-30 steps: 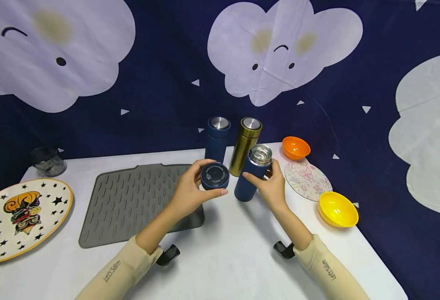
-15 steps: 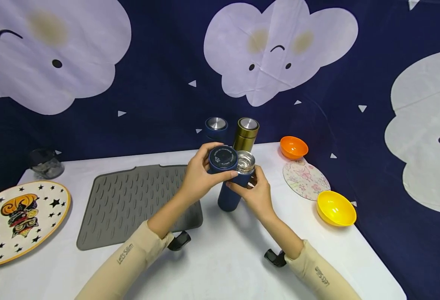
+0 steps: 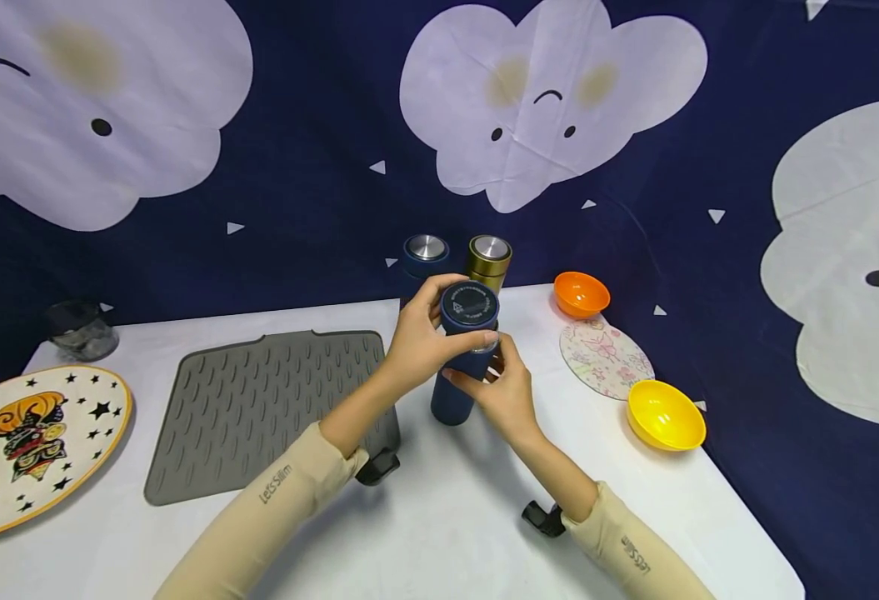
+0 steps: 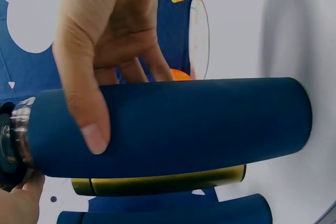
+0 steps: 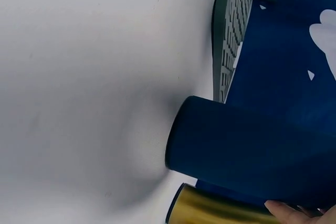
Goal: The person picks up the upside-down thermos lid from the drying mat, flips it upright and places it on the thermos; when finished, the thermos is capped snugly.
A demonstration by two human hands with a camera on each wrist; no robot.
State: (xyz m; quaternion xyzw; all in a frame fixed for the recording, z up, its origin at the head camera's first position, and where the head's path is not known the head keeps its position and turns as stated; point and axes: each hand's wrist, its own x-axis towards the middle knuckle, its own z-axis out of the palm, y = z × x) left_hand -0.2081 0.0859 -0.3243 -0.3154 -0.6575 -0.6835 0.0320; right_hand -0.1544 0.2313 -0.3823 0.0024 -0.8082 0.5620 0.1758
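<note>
My left hand (image 3: 422,343) pinches the dark blue lid (image 3: 470,304) between thumb and fingers, its black underside facing up. Directly below is the dark blue thermos (image 4: 173,127), gripped near its upper end by my right hand (image 3: 505,392), the thumb lying along the front. In the left wrist view the lid sits at the bottle's mouth, where a strip of the shiny steel neck (image 4: 22,129) shows. The thermos tilts slightly, its base close over the white table. Part of its upper body is hidden by my hands in the head view.
Behind stand a second blue thermos (image 3: 426,250) and a gold one (image 3: 490,254). A grey drying mat (image 3: 274,408) lies left, with a star-patterned plate (image 3: 102,450) and a clear cup (image 3: 82,333) beyond. At right are an orange bowl (image 3: 581,294), a round floral mat (image 3: 604,358) and a yellow bowl (image 3: 666,415).
The lid in my left hand has moved right and up, from beside the thermos to over its mouth. My right hand has brought the thermos left and toward me.
</note>
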